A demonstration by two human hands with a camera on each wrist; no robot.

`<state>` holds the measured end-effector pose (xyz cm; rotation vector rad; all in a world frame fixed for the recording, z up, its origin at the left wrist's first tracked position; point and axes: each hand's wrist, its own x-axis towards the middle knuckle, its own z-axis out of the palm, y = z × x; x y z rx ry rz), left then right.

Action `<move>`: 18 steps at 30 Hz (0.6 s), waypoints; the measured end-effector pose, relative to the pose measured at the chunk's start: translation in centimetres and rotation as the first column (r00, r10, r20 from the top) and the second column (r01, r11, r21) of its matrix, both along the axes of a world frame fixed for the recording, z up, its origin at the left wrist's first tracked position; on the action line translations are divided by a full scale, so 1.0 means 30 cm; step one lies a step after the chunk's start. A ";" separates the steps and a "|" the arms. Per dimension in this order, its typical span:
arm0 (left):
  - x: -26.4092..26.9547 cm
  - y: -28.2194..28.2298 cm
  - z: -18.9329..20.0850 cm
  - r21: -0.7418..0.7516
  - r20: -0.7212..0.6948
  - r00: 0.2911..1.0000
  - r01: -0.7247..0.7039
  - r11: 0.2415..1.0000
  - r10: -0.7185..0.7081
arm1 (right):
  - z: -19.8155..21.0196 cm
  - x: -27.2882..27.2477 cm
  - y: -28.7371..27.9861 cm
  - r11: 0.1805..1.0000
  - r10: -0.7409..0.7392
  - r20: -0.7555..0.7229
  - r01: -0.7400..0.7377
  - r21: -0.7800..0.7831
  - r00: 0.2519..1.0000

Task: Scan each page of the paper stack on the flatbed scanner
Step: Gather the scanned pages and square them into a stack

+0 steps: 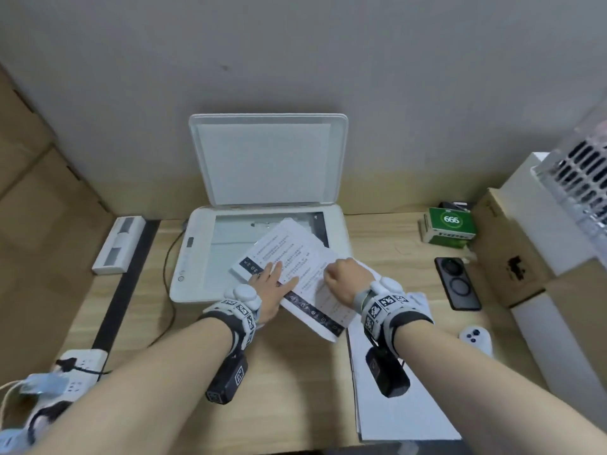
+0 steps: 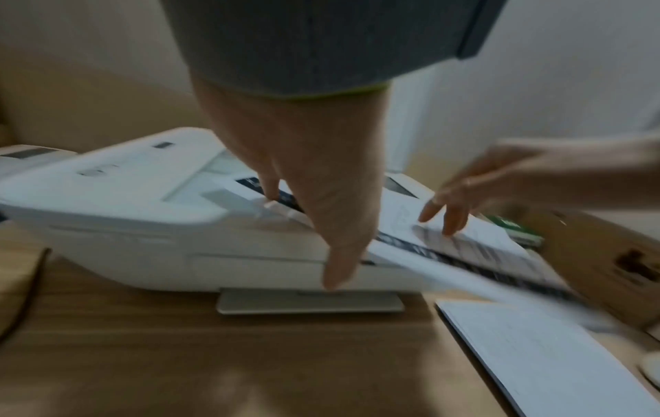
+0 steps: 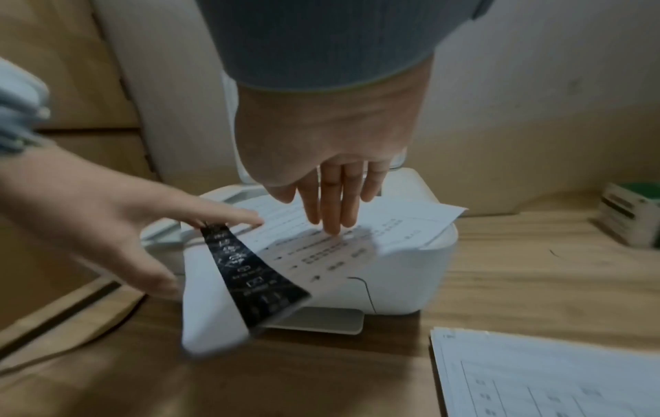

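The scanner (image 1: 184, 257) lies open on the bench (image 1: 295, 389); the page (image 1: 295, 257) sits crooked, overhanging its front. My left hand (image 1: 267, 284) presses flat, my right hand (image 3: 335, 169) seemingly just fingertips, neither grip closed. It could slide off or scan skewed.

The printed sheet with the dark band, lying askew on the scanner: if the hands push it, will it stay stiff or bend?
The printed sheet is probably floppy: its near corner overhangs the scanner and droops down. It looks thin and light, so the left hand and right hand, fingers on top, can likely slide it over the glass. Pushed at one edge, it may buckle.
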<state>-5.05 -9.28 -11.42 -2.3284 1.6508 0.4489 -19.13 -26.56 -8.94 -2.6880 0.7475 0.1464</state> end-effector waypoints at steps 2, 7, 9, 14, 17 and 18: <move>-0.086 -0.045 0.003 -0.017 -0.018 0.996 0.088 0.996 -0.089 | -0.007 -0.114 -0.054 0.995 -0.096 0.018 0.096 -0.020 0.995; -0.191 -0.156 0.038 -0.177 -0.172 0.908 0.353 0.919 -0.382 | -0.037 -0.326 -0.179 0.947 -0.316 -0.135 0.321 0.020 0.939; -0.257 -0.215 0.041 -0.263 -0.191 0.856 0.427 0.865 -0.481 | -0.048 -0.419 -0.216 0.906 -0.402 -0.185 0.418 0.058 0.897; -0.417 -0.307 -0.016 -0.101 -0.097 0.796 0.590 0.801 -0.598 | -0.100 -0.626 -0.233 0.765 -0.594 -0.116 0.604 0.224 0.796; -0.493 -0.344 -0.127 -0.021 -0.113 0.747 0.658 0.753 -0.655 | -0.178 -0.736 -0.223 0.718 -0.634 -0.112 0.636 0.281 0.765; -0.498 -0.341 -0.152 -0.012 -0.123 0.749 0.655 0.756 -0.651 | -0.197 -0.754 -0.204 0.708 -0.644 -0.107 0.643 0.292 0.758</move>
